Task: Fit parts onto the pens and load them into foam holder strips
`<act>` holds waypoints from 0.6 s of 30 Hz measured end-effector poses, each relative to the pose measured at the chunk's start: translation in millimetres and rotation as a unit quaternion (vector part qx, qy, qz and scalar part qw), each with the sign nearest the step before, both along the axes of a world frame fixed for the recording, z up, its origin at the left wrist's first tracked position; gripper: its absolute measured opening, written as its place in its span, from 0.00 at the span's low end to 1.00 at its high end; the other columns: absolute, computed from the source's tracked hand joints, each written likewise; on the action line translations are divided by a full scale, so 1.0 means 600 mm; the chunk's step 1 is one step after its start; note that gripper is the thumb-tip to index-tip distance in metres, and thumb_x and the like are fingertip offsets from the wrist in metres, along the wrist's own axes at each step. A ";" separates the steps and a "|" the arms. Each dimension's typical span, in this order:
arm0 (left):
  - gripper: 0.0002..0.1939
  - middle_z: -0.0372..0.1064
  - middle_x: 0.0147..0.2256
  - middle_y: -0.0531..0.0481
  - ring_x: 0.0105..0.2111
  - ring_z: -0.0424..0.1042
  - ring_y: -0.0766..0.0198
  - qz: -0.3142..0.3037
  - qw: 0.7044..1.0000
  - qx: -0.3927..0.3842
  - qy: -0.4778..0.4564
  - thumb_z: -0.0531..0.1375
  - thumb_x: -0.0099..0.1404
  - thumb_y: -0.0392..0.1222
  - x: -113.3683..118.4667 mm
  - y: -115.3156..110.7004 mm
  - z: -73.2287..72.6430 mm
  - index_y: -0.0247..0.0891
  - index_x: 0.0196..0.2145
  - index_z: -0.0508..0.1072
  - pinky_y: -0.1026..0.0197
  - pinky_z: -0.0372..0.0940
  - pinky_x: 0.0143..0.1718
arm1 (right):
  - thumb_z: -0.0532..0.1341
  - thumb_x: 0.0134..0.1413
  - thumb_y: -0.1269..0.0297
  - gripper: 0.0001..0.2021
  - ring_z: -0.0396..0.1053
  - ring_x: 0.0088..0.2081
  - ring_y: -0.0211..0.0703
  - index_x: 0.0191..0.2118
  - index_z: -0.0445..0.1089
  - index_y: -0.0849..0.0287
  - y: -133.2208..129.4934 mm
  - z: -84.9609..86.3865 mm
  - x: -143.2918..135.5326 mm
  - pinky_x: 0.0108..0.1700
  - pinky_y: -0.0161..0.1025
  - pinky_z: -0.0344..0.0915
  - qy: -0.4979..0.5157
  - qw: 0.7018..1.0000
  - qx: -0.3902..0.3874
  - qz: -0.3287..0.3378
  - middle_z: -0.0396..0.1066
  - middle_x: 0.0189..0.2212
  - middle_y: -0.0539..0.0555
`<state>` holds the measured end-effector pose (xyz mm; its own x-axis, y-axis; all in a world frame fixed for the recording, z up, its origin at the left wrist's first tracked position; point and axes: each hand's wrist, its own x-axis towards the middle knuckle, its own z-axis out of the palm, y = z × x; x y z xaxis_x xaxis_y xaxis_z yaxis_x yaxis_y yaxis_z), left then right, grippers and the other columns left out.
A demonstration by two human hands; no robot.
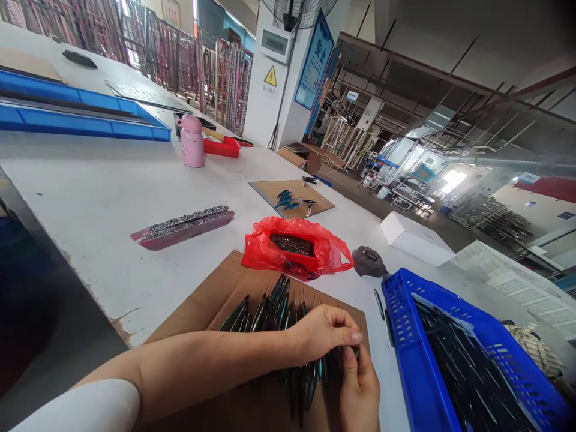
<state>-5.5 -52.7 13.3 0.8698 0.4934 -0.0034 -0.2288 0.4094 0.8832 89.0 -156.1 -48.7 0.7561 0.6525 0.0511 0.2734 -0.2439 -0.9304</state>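
Note:
My left hand (321, 330) reaches across from the left, its thumb and fingers closed in a pinch. Against its fingertips, my right hand (361, 387) is also closed, pinching a small dark piece (357, 350) that is mostly hidden by the fingers. What the left fingertips hold is too small to make out. Below the hands, several dark, glossy, slender pointed pieces (261, 312) with thin wires at their ends lie in rows on a brown cardboard sheet (202, 306). Just beyond is a red plastic bag (265, 237) around a box of thin dark wire pieces (292, 244).
On the right stands a blue crate (400, 348) full of similar dark pieces. A grey cloth bundle (369, 261) and white box (414, 237) sit behind it. Farther off are a cardboard with teal pieces (288, 199), a pink bottle (192, 144) and a blue tray (81, 123).

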 end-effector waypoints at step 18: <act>0.12 0.65 0.22 0.54 0.24 0.62 0.72 -0.003 1.000 0.022 0.001 0.63 0.49 0.44 0.004 0.003 -0.008 0.31 0.25 0.70 0.67 0.57 0.29 | 0.55 0.41 0.40 0.30 0.65 0.47 0.54 0.43 0.69 0.60 0.001 0.011 -0.010 0.46 0.44 0.61 -0.037 0.999 0.000 -0.016 0.71 0.42 0.58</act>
<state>-2.8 -50.6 8.4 0.8724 0.4884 0.0167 -0.2251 0.3713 0.9008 82.9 -155.4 -41.9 0.7704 0.6282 0.1084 0.3343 -0.2532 -0.9078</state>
